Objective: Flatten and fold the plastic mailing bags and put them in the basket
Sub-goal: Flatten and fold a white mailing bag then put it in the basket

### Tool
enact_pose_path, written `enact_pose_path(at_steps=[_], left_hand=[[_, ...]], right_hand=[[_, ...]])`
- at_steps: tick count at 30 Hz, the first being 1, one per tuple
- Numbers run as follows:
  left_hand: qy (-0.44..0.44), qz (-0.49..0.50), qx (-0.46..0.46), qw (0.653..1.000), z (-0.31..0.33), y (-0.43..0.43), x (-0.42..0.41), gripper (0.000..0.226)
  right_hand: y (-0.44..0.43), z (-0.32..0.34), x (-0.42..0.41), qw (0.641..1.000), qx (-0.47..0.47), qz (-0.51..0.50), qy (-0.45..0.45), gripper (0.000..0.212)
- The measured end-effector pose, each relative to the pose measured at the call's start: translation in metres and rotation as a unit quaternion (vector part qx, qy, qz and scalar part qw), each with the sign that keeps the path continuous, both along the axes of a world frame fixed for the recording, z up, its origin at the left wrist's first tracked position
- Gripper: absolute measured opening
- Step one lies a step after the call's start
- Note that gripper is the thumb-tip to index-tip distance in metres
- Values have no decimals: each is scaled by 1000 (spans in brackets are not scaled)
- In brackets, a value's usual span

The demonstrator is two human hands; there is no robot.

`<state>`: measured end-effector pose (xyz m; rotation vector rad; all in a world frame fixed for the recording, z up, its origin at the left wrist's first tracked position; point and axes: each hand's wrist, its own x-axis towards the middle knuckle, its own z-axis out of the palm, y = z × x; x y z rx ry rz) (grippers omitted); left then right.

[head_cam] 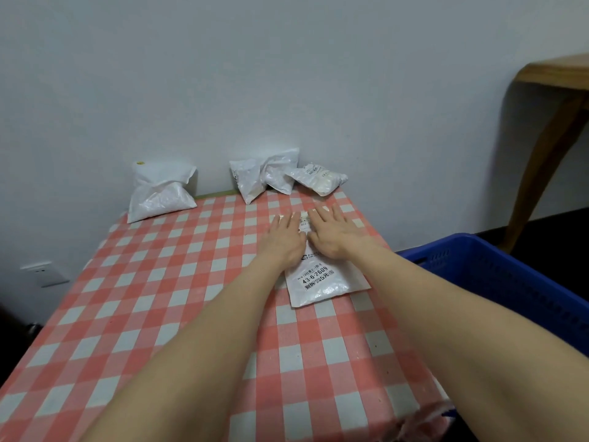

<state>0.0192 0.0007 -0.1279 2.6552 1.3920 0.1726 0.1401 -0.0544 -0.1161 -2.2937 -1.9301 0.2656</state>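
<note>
The mailing bag [322, 283] in work lies flat on the surface [153, 282], at about 1 o'clock from the surface's centre. Its printed label faces up and its near end points toward 6 o'clock.

Both hands rest on the far half of this bag. The left hand [282, 239] and the right hand [333, 232] lie side by side, palms down, fingers straight and slightly spread toward 12 o'clock. Neither grasps anything. Judged step: flattening, ahead of the first fold.

The basket [516, 282], blue, stands at 3 o'clock of the bag, just beside the surface's right edge. Its contents are not visible.

Along the far edge, against the wall, lie the unflattened bags: a lone bag [159, 194] at 11 o'clock and a cluster of bags [271, 177] between 12 and 1 o'clock.

Likely faults from here:
- Slip. The film looks slick and the bag lies near the right edge. A stroke biased toward 3 o'clock could carry it off the surface.
- Cloth drag. Heavy palm pressure may bunch the checked cloth [204, 314] and wrinkle the bag with it.
- Spring-back. Air left inside would reopen any fold.
- Crooked crease. The stiff label area may resist folding and skew the line.
- Overreach. A long stroke toward 12 o'clock could disturb the cluster.
</note>
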Motion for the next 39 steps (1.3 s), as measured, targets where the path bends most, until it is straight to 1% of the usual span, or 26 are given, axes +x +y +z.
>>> enact_pose_path(at_steps=[3, 7, 20, 23, 27, 30, 32, 35, 39], left_hand=[[20, 3, -33, 999, -6, 5, 1, 55], [42, 4, -29, 999, -16, 5, 1, 55], [49, 3, -28, 998, -20, 7, 0, 55], [47, 7, -29, 998, -19, 5, 1, 54], [59, 36, -22, 997, -10, -6, 3, 55], [29, 43, -23, 998, -1, -12, -2, 56], [3, 45, 0, 999, 2, -15, -8, 54], [9, 31, 0, 999, 2, -25, -13, 55], [-2, 15, -17, 1000, -1, -53, -13, 54]], right_hand=[[8, -11, 1, 999, -34, 3, -5, 59], [10, -21, 2, 998, -55, -5, 3, 60], [10, -31, 2, 998, -57, -25, 10, 59], [9, -33, 1, 998, -45, -30, 13, 59], [4, -29, -2, 998, -26, -46, 34, 56], [-6, -16, -5, 994, 1, -65, 84, 57], [-14, -9, -4, 994, 20, -75, 73, 60], [-31, -5, 0, 997, 7, -60, 57, 64], [-55, -9, -6, 995, -16, -45, 90, 60]])
